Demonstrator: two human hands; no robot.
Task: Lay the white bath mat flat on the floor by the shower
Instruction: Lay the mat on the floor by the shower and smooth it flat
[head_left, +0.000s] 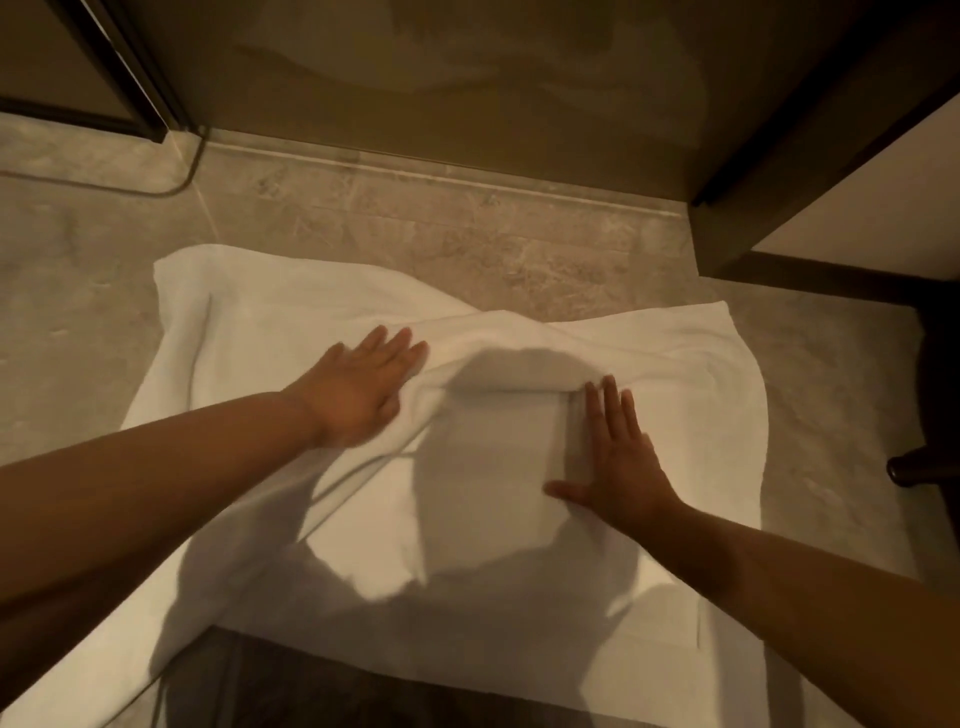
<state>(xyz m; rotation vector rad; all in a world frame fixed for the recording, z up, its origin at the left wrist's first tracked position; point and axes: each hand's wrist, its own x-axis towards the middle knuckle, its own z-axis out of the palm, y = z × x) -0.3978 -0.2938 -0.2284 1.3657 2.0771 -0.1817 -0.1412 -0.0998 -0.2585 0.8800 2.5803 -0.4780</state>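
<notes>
Head view is showing a person leaning over a white terry-cloth bath mat (519, 519) that is lying spread on the mottled beige stone floor (493, 249), just short of the raised stone threshold (441, 179) running below the glass shower door (415, 78). The mat is already down and mostly open, its far edge lying near the threshold and its near edge reaching toward the bottom of the frame, where it is meeting a darker patch I cannot identify. It is not flat yet: a raised ridge of cloth is bunching across its middle, between the two hands, and the far-left corner is looking rumpled. The left hand (358, 389) is pressing palm-down on the left half, its fingers (400, 343) stretched out and released, grasping nothing, their tips touching the fold. The right hand (618, 462) is lying palm-down on the right half, fingers (610, 400) splayed and likewise gripping nothing, just beside the ridge's right end. The step in hand appears to be smoothing rather than placing. The next move probably calls for both palms sliding apart, toward the mat's left and right edges, to draw the ridge out, then a stroke toward the far-left corner to settle it. Pressure should be light and even, since the cloth is likely to drag and re-bunch on the smooth stone. A dark furniture leg (914, 467) is standing near the mat's right edge, clear of it.
</notes>
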